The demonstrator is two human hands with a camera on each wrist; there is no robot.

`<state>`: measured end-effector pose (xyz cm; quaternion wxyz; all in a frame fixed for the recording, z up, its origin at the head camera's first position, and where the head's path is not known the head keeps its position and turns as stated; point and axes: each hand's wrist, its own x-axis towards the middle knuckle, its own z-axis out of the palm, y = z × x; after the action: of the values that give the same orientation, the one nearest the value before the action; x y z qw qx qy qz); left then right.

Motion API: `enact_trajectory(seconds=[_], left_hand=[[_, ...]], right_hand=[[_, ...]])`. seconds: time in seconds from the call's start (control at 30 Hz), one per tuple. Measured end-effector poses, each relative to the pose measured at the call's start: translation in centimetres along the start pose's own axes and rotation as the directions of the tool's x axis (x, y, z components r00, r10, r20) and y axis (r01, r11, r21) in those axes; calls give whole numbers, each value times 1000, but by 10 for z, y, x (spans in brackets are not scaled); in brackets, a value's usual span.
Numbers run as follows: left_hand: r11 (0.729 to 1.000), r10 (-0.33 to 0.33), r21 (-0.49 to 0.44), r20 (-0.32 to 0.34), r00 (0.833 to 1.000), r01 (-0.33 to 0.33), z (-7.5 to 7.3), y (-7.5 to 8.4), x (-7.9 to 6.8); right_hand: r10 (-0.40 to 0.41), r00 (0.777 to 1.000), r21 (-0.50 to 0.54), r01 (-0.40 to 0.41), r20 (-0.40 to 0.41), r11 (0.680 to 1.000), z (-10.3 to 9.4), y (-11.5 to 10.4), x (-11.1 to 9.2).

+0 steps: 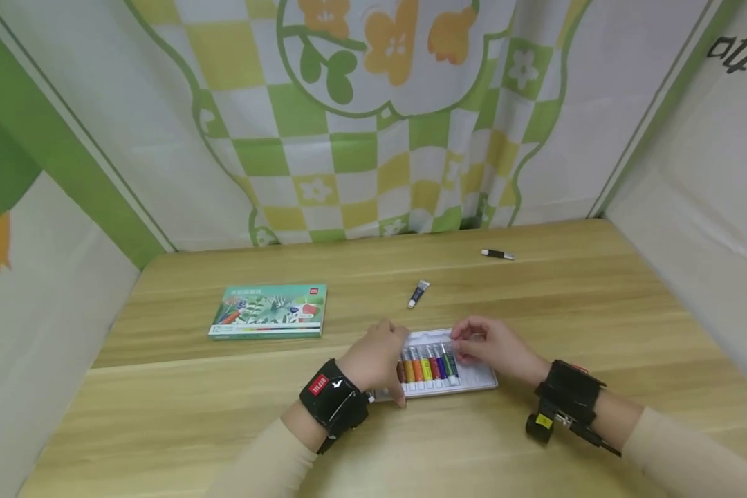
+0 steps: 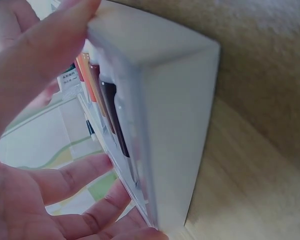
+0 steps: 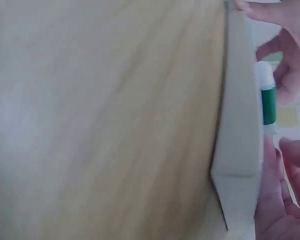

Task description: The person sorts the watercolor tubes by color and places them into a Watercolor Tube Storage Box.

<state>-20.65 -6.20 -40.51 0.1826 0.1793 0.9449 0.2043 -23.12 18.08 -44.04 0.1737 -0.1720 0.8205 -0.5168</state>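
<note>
A white plastic tray (image 1: 420, 392) lies on the table, holding a row of paint tubes (image 1: 427, 369) in several colours. My left hand (image 1: 376, 356) grips the tray's left end, thumb on the near side and fingers at the far side. Over the right part of the tray is my right hand (image 1: 488, 348), its fingers bent and thumb apart from the index finger. Its fingertips are at the crimped end of a green paint tube (image 3: 268, 106) with a white cap; whether they touch it is hard to see. Dark and brown tubes (image 2: 115, 112) show inside the tray.
A flat green illustrated box (image 1: 268, 311) lies at the left. Behind the tray is a loose dark paint tube (image 1: 418, 294), and farther right a black one (image 1: 498, 254). A patterned curtain (image 1: 355, 159) hangs at the table's back edge.
</note>
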Motion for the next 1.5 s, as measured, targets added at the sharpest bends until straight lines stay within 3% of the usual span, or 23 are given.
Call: enact_trajectory(seconds=[0.1, 0.2, 0.33, 0.6, 0.93, 1.2, 1.5], left_hand=[[1000, -1, -5, 0, 1000, 1, -2, 0, 1], [1000, -5, -12, 4, 1000, 5, -4, -1, 1], [1000, -9, -21, 7, 1000, 10, -5, -1, 0], [1000, 1, -20, 5, 1000, -1, -5, 2, 1], [1000, 2, -8, 8, 1000, -2, -4, 1, 3], [1000, -4, -26, 11, 1000, 4, -4, 3, 0], [1000, -9, -27, 13, 1000, 9, -4, 1, 0]], right_hand=[[-15, 1000, -121, 15, 0, 993, 1, -4, 1], [-48, 999, -260, 52, 22, 964, 5, -11, 2], [-71, 994, -355, 94, 79, 930, 10, -18, 7], [-7, 994, -292, 39, 109, 956, -2, -17, 10], [-5, 999, -193, 11, 34, 981, -4, -9, -6], [-41, 996, -296, 62, 76, 953, -9, -15, -14], [-102, 993, -440, 121, 67, 890, -8, -26, -19]])
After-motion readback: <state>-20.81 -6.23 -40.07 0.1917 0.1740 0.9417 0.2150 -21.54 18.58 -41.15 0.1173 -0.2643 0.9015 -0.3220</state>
